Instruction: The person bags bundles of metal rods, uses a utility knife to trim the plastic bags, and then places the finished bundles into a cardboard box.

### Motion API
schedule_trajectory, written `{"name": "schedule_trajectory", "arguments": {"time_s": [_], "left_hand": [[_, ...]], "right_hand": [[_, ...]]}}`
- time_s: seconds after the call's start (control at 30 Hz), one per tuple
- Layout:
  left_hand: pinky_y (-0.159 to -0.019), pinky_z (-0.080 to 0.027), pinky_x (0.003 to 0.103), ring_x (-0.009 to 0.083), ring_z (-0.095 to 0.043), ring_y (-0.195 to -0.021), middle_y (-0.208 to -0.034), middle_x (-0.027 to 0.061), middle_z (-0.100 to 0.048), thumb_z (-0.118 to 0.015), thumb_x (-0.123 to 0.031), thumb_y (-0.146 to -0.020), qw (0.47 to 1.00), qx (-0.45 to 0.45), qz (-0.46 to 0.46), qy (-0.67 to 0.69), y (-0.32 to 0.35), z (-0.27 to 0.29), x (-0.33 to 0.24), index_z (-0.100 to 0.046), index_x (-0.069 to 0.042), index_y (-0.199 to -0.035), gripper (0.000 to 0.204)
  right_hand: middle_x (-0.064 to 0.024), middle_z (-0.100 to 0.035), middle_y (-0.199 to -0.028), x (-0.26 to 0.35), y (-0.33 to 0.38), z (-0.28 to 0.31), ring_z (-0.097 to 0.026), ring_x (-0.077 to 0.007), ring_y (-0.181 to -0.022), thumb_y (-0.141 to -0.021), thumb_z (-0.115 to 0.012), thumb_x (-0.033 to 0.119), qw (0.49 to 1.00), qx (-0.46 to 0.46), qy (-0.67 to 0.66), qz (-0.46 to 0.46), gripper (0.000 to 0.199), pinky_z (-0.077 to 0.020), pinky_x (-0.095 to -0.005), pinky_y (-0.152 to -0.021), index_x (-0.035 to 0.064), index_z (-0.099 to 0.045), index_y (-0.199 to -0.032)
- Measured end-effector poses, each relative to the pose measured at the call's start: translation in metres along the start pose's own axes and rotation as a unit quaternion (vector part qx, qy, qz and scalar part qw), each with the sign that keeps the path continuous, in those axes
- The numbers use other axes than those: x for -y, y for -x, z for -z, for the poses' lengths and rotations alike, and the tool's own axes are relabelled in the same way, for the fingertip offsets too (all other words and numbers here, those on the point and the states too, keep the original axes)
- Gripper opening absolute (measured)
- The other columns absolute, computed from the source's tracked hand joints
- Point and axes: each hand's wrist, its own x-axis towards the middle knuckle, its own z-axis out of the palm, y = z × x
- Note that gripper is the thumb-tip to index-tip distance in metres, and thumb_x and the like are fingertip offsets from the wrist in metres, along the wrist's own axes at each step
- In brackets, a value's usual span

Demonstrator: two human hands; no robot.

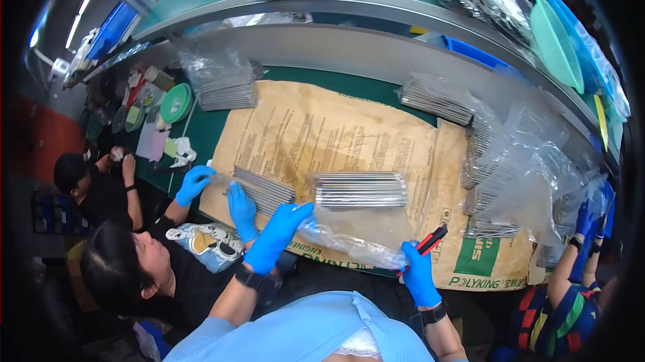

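Note:
My left hand (279, 237), in a blue glove, is closed on one end of a clear plastic bag (349, 237). The bag stretches along the near side of a bundle of shiny metal rods (361, 189) lying on brown paper. At the bag's other end, my blue-gloved right hand (421, 278) is closed around a red and black box cutter (431, 239); the bag reaches this hand, but whether its fingers also grip the plastic is unclear. A second rod bundle (264, 190) lies to the left, beside a co-worker's gloved hands (242, 213).
Brown paper sheets (322, 120) cover the green bench. Bagged rod bundles (228, 90) lie at the back left, with more stacked (494, 207) at the right under loose plastic (531, 153). A metal shelf (376, 9) overhangs the far side. Co-workers sit left and right.

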Motion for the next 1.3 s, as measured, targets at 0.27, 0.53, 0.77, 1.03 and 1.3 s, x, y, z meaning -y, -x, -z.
{"name": "schedule_trajectory", "arguments": {"time_s": [0.27,0.53,0.77,1.03,1.3], "left_hand": [[-0.059,-0.043,0.024,0.0102,-0.056,-0.062,-0.069,0.0048,-0.061,-0.054,-0.020,-0.085,0.993,0.029,-0.052,0.100,-0.071,-0.045,-0.065,-0.061,-0.002,-0.072,0.023],[-0.055,-0.042,0.024,0.0099,-0.053,-0.057,-0.066,0.0038,-0.060,-0.056,-0.020,-0.084,0.975,-0.007,-0.185,0.120,-0.092,-0.095,-0.133,-0.062,0.000,-0.073,0.023],[-0.061,-0.044,0.027,0.0116,-0.055,-0.063,-0.070,0.0043,-0.058,-0.054,-0.019,-0.086,0.946,0.089,-0.209,0.233,-0.183,-0.156,-0.174,-0.059,-0.004,-0.074,0.019],[-0.087,-0.042,0.032,0.0233,-0.053,-0.099,-0.107,0.0113,-0.055,-0.048,-0.028,-0.089,0.920,0.206,-0.150,0.298,-0.260,-0.190,-0.136,-0.050,0.000,-0.110,0.034],[-0.102,-0.020,0.052,0.0306,-0.016,-0.131,-0.142,0.0124,-0.018,-0.055,-0.041,-0.081,0.844,0.214,-0.028,-0.491,-0.170,-0.103,0.039,-0.029,-0.007,-0.134,0.068]], "right_hand": [[0.0017,-0.045,-0.064,0.096,-0.073,-0.022,-0.045,-0.0085,-0.058,-0.077,-0.060,0.010,0.970,0.139,-0.142,0.138,0.014,-0.0381,-0.0237,-0.051,0.0097,-0.048,-0.072],[0.0016,-0.045,-0.061,0.180,-0.086,-0.041,-0.047,-0.0087,-0.054,-0.080,-0.058,0.010,0.955,0.103,-0.168,0.223,0.013,-0.0394,-0.0240,-0.051,0.0097,-0.049,-0.071],[0.0005,-0.044,-0.061,0.260,-0.140,-0.013,-0.046,-0.0117,-0.052,-0.078,-0.060,0.013,0.922,0.078,-0.195,0.325,0.016,-0.0414,-0.0271,-0.052,0.0098,-0.046,-0.071],[-0.0119,-0.062,-0.085,0.278,-0.172,0.012,-0.059,-0.0186,-0.069,-0.085,-0.056,0.025,0.928,0.038,-0.044,0.369,0.024,-0.0488,-0.0294,-0.066,0.0017,-0.056,-0.092],[-0.0117,-0.061,-0.085,0.113,-0.140,0.046,-0.054,-0.0142,-0.063,-0.085,-0.055,0.022,0.971,0.041,0.062,0.229,0.027,-0.0450,-0.0259,-0.058,-0.0002,-0.056,-0.100]]}}
